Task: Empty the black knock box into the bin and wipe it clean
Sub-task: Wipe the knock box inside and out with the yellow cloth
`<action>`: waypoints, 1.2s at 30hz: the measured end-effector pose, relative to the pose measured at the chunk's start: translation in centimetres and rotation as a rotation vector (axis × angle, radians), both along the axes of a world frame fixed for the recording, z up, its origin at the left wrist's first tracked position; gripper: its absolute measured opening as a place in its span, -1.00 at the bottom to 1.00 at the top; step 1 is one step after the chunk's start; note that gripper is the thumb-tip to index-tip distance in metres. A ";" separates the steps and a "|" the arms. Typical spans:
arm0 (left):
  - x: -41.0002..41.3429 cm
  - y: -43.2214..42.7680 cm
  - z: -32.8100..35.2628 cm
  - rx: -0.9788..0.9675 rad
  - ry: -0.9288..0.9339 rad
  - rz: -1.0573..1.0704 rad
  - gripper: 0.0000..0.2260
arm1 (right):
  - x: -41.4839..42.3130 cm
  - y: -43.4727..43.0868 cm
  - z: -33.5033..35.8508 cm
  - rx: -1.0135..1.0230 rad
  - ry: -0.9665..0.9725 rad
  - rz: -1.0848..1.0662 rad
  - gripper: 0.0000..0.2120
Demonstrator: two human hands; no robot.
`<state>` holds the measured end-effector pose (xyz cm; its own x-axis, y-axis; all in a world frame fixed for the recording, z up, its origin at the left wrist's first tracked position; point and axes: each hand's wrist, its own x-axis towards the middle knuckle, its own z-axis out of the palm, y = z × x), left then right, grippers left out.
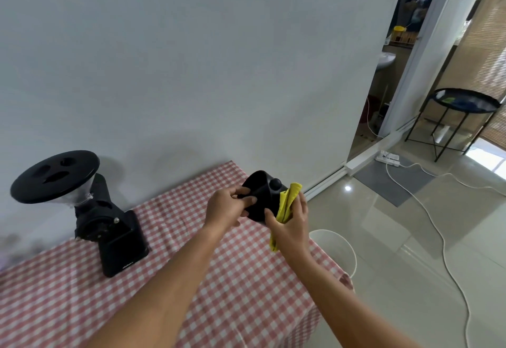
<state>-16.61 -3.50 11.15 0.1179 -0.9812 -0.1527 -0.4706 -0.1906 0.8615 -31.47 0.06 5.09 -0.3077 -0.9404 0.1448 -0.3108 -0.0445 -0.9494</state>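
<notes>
Our left forearm (pixel 169 279) and right forearm (pixel 342 301) show bare from the frame's lower edge to the wrists; left grip (pixel 227 208) and right grip (pixel 290 224) are bare too.

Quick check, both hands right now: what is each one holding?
Left hand: closed, gripping the black knock box by its rim.
Right hand: closed, holding the yellow cloth against the box's side.

Left hand (pixel 227 208) and right hand (pixel 293 224) held close together, fingers gripping.
</notes>
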 end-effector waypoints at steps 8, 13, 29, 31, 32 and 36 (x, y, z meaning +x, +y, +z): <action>-0.1 0.2 2.3 0.359 0.356 -0.026 -0.40 | -0.2 0.6 -1.0 -0.142 0.167 0.030 -0.15; -0.7 0.7 2.4 0.430 0.420 -0.025 -0.28 | -1.2 1.0 -1.4 -0.247 0.409 0.103 -0.13; -2.2 1.7 2.3 0.030 0.484 -0.064 -0.80 | -2.7 -0.8 1.9 -0.273 0.104 0.152 -0.51; -2.1 1.7 2.4 0.029 0.503 -0.038 -0.82 | -3.3 -0.9 2.1 -0.323 0.308 0.186 -0.47; -2.1 1.6 2.5 0.038 0.510 -0.014 -0.83 | -3.5 -0.8 1.9 -0.361 0.458 0.193 -0.44; -1.5 1.6 2.0 0.041 0.446 -0.053 -0.82 | -4.5 -0.7 1.0 -0.437 0.782 0.223 -0.43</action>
<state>-18.07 -1.89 13.15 -0.0185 -0.9761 -0.2165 -0.0648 -0.2149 0.9745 -35.96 -0.65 6.12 0.2088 -0.7792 0.5910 -0.7980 -0.4851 -0.3577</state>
